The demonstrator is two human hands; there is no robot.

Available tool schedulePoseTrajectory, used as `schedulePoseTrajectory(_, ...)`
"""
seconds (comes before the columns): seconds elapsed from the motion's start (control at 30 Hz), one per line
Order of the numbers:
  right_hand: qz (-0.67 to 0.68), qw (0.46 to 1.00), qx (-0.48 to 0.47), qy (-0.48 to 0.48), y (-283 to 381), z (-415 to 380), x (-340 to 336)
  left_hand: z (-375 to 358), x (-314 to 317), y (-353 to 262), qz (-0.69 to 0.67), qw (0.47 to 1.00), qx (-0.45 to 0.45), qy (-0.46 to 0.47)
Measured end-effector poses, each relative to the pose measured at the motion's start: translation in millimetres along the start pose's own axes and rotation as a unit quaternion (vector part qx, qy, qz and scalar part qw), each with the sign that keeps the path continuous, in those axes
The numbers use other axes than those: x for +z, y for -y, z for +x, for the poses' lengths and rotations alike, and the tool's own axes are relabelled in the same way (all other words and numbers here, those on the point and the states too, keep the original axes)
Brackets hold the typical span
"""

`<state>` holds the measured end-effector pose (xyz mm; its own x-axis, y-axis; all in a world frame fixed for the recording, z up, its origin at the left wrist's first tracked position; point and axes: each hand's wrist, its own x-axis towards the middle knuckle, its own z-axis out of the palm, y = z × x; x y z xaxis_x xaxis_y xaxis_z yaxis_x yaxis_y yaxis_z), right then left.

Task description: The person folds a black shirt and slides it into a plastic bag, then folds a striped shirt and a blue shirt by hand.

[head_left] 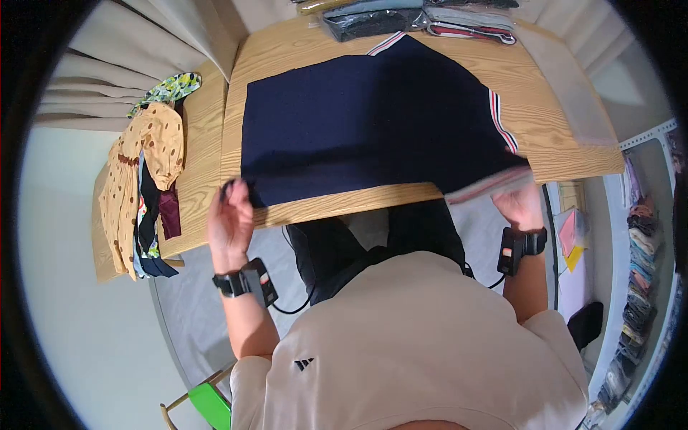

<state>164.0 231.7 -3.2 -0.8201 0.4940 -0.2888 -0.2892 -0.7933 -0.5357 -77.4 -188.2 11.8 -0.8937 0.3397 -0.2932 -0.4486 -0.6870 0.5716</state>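
A dark navy shirt lies spread sideways on the wooden table, with striped trim at its collar and sleeve ends. My left hand is at the shirt's near left corner, fingers curled and closed on the dark hem. At the near right, my right hand is closed at the striped cuff of the near sleeve, which is blurred and partly hides the fingers. Both wrists wear black straps with small devices.
Folded clothes in clear bags lie at the table's far edge. A clear plastic sheet rests at the right. Several garments hang over the left side. Packed clothes fill a shelf at the right.
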Motion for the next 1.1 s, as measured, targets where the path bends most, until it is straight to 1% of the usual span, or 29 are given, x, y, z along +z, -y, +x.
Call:
schedulePoseTrajectory(0.03,0.067,0.991,0.063,0.101,-3.6,18.8,-10.3,4.9,6.1,4.5,0.018,0.999,-0.021,0.022)
schedulePoseTrajectory(0.07,0.132,0.963,0.124,0.200,-5.6,28.4,-15.5,8.0,12.5,11.2,0.035,0.997,-0.043,0.044)
schedulePoseTrajectory(0.1,0.134,0.963,0.123,0.200,-7.7,23.7,1.6,6.3,27.6,19.0,0.064,0.996,-0.055,-0.027)
schedulePoseTrajectory(0.13,0.077,0.985,0.118,0.095,-9.9,17.4,22.1,7.8,27.9,21.0,0.066,0.996,-0.055,-0.027)
schedulePoseTrajectory(0.17,0.018,0.993,0.114,-0.013,-11.3,13.9,34.9,8.5,25.5,23.5,0.077,0.996,-0.046,-0.012)
schedulePoseTrajectory(0.2,0.019,0.993,0.115,-0.015,-12.1,17.0,29.7,8.8,23.5,24.7,0.088,0.995,-0.038,0.001)
schedulePoseTrajectory(0.27,0.022,0.993,0.107,0.037,-14.9,22.5,13.8,8.0,20.8,25.5,0.085,0.996,-0.040,0.000)
schedulePoseTrajectory(0.3,0.022,0.993,0.108,0.035,-15.8,22.7,11.4,8.6,18.7,25.8,0.082,0.996,-0.038,0.010)
schedulePoseTrajectory(0.37,-0.071,0.995,0.071,0.009,-17.8,22.0,11.3,9.1,16.8,25.9,0.078,0.996,-0.036,0.021)
schedulePoseTrajectory(0.4,-0.072,0.995,0.069,0.008,-16.6,20.6,21.8,8.6,17.0,25.6,0.078,0.996,-0.034,0.020)
schedulePoseTrajectory(0.47,-0.012,0.988,0.023,0.154,-8.0,16.2,51.2,7.4,18.4,26.0,0.077,0.996,-0.037,0.022)
schedulePoseTrajectory(0.5,-0.001,0.984,0.005,0.177,-3.7,13.5,58.1,7.1,19.2,26.0,0.085,0.996,-0.031,0.019)
schedulePoseTrajectory(0.53,-0.003,0.985,-0.002,0.173,1.8,13.1,55.1,6.4,20.8,26.6,0.094,0.995,-0.027,0.017)
schedulePoseTrajectory(0.57,-0.115,0.980,-0.057,0.151,9.1,13.7,50.1,4.6,23.8,28.0,0.097,0.995,-0.021,0.006)
schedulePoseTrajectory(0.6,-0.226,0.960,-0.112,0.125,16.3,13.6,45.2,3.9,24.5,29.0,0.094,0.995,-0.027,0.013)
schedulePoseTrajectory(0.63,-0.256,0.951,-0.151,0.080,20.9,11.5,39.7,3.3,23.6,28.9,0.118,0.993,-0.019,0.022)
schedulePoseTrajectory(0.67,-0.260,0.950,-0.156,0.076,27.2,11.2,27.3,2.5,22.4,27.9,0.141,0.989,-0.012,0.031)
schedulePoseTrajectory(0.73,-0.392,0.888,-0.240,-0.018,41.2,9.9,2.3,-1.8,29.4,23.3,0.170,0.983,-0.025,0.063)
schedulePoseTrajectory(0.77,-0.440,0.853,-0.276,-0.050,42.8,4.8,4.5,-5.9,39.9,20.4,0.230,0.970,-0.007,0.081)
schedulePoseTrajectory(0.8,-0.442,0.851,-0.278,-0.056,45.8,3.6,-0.8,-8.7,50.0,17.4,0.290,0.952,0.012,0.099)
schedulePoseTrajectory(0.83,-0.498,0.818,-0.283,-0.054,46.5,4.8,-10.0,-9.0,57.2,13.4,0.339,0.932,0.034,0.125)
schedulePoseTrajectory(0.87,-0.552,0.781,-0.287,-0.052,46.1,7.0,-20.4,-9.9,67.6,10.9,0.338,0.932,0.029,0.129)
schedulePoseTrajectory(0.9,-0.562,0.767,-0.309,-0.014,43.7,11.2,-26.5,-9.4,79.4,8.5,0.430,0.891,0.051,0.135)
schedulePoseTrajectory(0.93,-0.562,0.766,-0.311,-0.016,43.4,10.4,-29.9,-6.9,88.1,7.8,0.517,0.842,0.075,0.140)
schedulePoseTrajectory(0.97,-0.572,0.767,-0.289,-0.033,38.4,9.7,-23.9,-0.7,91.0,4.1,0.568,0.807,0.081,0.144)
schedulePoseTrajectory(1.0,-0.581,0.768,-0.266,-0.048,35.7,9.8,-20.6,4.2,96.4,2.1,0.568,0.806,0.082,0.144)
schedulePoseTrajectory(1.03,-0.596,0.750,-0.277,-0.077,34.1,16.1,-26.6,8.8,102.9,-0.8,0.590,0.787,0.082,0.161)
schedulePoseTrajectory(1.07,-0.593,0.752,-0.278,-0.077,34.3,15.1,-18.2,13.2,111.1,-3.9,0.612,0.767,0.082,0.177)
schedulePoseTrajectory(1.1,-0.671,0.669,-0.314,-0.064,35.9,11.8,-1.9,14.8,125.0,-2.9,0.626,0.753,0.089,0.184)
